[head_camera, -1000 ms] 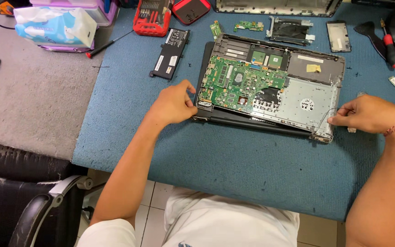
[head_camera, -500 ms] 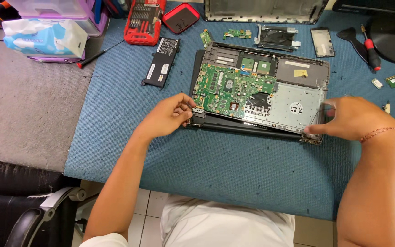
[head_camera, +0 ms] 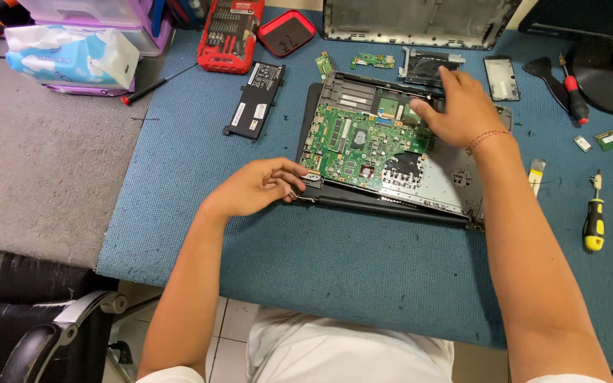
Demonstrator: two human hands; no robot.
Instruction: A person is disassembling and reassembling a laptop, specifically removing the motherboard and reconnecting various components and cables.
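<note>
Your left hand (head_camera: pixel 253 188) rests at the near left corner of the opened laptop base (head_camera: pixel 391 202), fingers curled loosely with the tips touching the hinge area; whether they pinch anything small there is too fine to tell. Your right hand (head_camera: pixel 462 106) reaches across to the far right part of the base, palm down, fingers spread and pressed flat on the parts beneath, the forearm lying over the bare metal plate on the right. The green circuit board (head_camera: pixel 360 142) sits in the left half of the base, between your two hands.

Left of the base lies a flat black battery (head_camera: pixel 255 99); beyond it are a red screwdriver-bit case (head_camera: pixel 232 32) and a small red pouch (head_camera: pixel 286 32). A tissue pack (head_camera: pixel 72 57) sits far left beside a thin screwdriver (head_camera: pixel 157 83). A yellow-handled screwdriver (head_camera: pixel 594 220) lies near the right edge, and a red-handled one (head_camera: pixel 572 92) farther back. The laptop cover (head_camera: pixel 420 25) along the far edge is cut off by the frame. Your right hand hides what it presses on.
</note>
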